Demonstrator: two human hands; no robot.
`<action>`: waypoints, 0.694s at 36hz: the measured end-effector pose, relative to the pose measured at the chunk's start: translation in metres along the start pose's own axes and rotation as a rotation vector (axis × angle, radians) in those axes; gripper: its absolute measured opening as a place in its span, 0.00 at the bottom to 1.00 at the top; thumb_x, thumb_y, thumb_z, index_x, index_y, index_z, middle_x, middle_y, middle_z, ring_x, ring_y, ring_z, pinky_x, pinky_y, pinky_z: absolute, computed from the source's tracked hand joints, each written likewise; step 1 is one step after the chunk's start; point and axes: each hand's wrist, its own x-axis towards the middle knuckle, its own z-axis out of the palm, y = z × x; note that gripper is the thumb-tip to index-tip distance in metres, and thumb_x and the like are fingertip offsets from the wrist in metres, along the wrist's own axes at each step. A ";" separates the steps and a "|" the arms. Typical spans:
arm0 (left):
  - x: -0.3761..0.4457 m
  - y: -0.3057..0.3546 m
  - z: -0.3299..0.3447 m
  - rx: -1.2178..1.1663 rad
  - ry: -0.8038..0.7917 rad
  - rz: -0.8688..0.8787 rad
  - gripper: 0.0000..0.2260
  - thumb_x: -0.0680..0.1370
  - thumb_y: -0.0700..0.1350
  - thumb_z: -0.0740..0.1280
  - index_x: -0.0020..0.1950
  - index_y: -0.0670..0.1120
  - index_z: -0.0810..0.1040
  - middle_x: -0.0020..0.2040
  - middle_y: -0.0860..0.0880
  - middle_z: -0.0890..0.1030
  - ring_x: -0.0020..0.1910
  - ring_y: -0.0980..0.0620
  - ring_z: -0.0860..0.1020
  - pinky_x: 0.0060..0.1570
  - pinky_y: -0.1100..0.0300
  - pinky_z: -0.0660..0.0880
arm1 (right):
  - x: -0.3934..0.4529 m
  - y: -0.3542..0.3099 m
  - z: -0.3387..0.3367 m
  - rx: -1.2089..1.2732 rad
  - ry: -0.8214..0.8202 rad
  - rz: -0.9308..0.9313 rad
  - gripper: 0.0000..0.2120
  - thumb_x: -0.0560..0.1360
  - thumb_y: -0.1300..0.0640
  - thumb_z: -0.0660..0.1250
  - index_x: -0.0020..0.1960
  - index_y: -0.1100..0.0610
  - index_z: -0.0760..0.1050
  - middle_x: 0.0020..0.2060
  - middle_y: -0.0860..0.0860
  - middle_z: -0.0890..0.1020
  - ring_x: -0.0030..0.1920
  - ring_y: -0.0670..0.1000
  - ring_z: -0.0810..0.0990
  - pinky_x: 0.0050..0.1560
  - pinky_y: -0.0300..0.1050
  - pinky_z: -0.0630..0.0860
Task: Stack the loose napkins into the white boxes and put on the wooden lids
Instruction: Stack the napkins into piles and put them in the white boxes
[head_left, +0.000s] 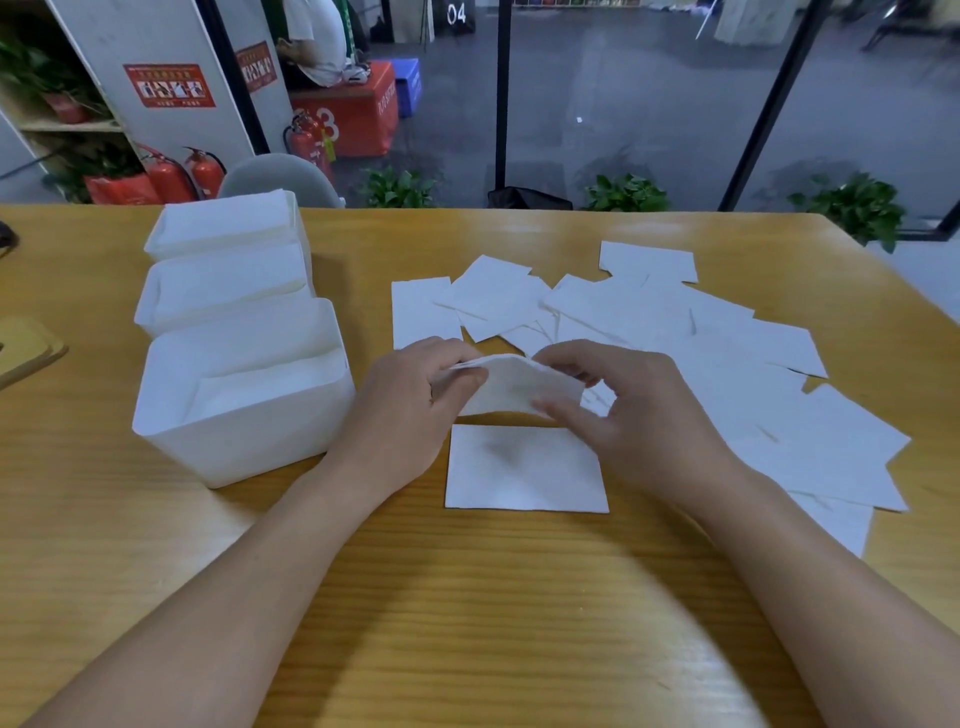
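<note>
Small stack of napkins (511, 387) held just above the table (467, 623), near centre: white, thin, soft, bowed upward in the middle, left hand (410, 410) pinching its left end and right hand (623, 410) pinching its right end, fingers curled round the edges. Gathering step, by the look of it; next move likely calls for squaring the edges and carrying the stack left into the nearest box (239, 400), which looks only part filled. One napkin (524, 467) lies flat directly below the hands, loose napkins (701, 353) spread right and far; two more boxes (228, 260) behind, edge of a wooden lid (26, 353) far left.
</note>
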 end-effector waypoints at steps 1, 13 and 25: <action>0.000 0.001 -0.001 -0.003 -0.014 0.004 0.07 0.87 0.49 0.68 0.54 0.55 0.85 0.44 0.56 0.82 0.45 0.54 0.79 0.44 0.57 0.74 | 0.000 0.001 0.000 0.040 0.024 0.017 0.05 0.82 0.51 0.74 0.57 0.47 0.85 0.46 0.41 0.86 0.48 0.47 0.83 0.47 0.37 0.76; -0.002 0.010 -0.014 -0.132 -0.222 -0.107 0.04 0.86 0.48 0.69 0.59 0.57 0.81 0.31 0.53 0.75 0.31 0.52 0.71 0.36 0.55 0.68 | 0.005 0.009 -0.022 0.201 -0.089 0.310 0.06 0.83 0.54 0.73 0.47 0.49 0.85 0.31 0.50 0.82 0.31 0.51 0.80 0.36 0.47 0.78; -0.007 0.005 -0.013 0.083 -0.421 -0.164 0.15 0.87 0.51 0.66 0.72 0.62 0.69 0.30 0.53 0.73 0.30 0.57 0.70 0.39 0.54 0.70 | 0.001 0.013 -0.017 0.018 -0.367 0.333 0.04 0.80 0.52 0.75 0.48 0.46 0.80 0.32 0.45 0.82 0.29 0.43 0.77 0.37 0.46 0.75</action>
